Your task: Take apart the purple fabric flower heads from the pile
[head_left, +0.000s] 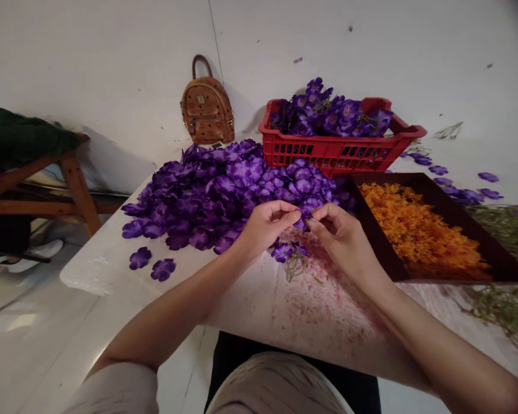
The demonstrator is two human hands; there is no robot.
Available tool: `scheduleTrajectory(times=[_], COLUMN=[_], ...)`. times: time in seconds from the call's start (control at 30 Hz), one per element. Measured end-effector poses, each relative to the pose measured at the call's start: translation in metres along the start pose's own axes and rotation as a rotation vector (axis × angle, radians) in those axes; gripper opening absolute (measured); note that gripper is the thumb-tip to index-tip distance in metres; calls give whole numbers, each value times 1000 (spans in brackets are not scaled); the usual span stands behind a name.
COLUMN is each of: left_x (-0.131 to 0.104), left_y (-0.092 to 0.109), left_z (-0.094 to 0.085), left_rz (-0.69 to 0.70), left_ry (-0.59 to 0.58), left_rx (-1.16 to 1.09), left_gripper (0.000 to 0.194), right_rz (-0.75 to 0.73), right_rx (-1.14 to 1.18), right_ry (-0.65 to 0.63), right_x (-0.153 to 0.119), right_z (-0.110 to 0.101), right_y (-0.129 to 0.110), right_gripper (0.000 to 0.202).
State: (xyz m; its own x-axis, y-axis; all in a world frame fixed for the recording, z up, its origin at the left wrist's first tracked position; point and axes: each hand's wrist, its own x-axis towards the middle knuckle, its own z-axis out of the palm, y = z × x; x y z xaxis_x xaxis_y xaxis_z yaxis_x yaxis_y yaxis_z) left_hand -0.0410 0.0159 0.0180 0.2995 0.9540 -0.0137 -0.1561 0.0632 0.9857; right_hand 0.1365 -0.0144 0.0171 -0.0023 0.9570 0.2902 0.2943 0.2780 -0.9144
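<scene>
Between my two hands is a small purple artificial petal piece point(301, 222), pinched at its edges. My left hand point(265, 225) closes thumb and forefinger on its left side. On the right side, my right hand point(339, 233) pinches it too, fingertips partly hidden. Just behind the hands spreads a large heap of purple petal pieces point(216, 190). Below them on the table lie assembled purple flowers point(282, 252) with thin green stems point(296, 267).
A red plastic crate point(328, 150) of finished purple flowers stands at the back. Right of my hands, a dark tray point(507, 247) holds orange flower centres point(418, 230). Green stems point(507, 310) lie at the right edge. A brown backpack point(208, 112) leans on the wall.
</scene>
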Motion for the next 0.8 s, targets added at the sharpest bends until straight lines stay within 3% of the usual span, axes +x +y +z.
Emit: scheduleTrajectory(times=[0.1,0.3,0.7,0.8], left_x=[0,0,-9,-9], left_y=[0,-4,-9,-8], left_z=[4,11,21,21], left_rz=[36,143,448,438], left_ry=[4,19,128,114], left_rx=[17,159,562,546], left_gripper=[19,13,9,10], right_rz=[79,372,441,466], right_rx=[134,674,664,687], right_ry=[8,-71,-74,-67], right_x=[-1,-2,-5,-4], right_z=[-5,-18,-18,-18], right_y=[1,3,-2,-2], right_gripper=[19,36,41,43])
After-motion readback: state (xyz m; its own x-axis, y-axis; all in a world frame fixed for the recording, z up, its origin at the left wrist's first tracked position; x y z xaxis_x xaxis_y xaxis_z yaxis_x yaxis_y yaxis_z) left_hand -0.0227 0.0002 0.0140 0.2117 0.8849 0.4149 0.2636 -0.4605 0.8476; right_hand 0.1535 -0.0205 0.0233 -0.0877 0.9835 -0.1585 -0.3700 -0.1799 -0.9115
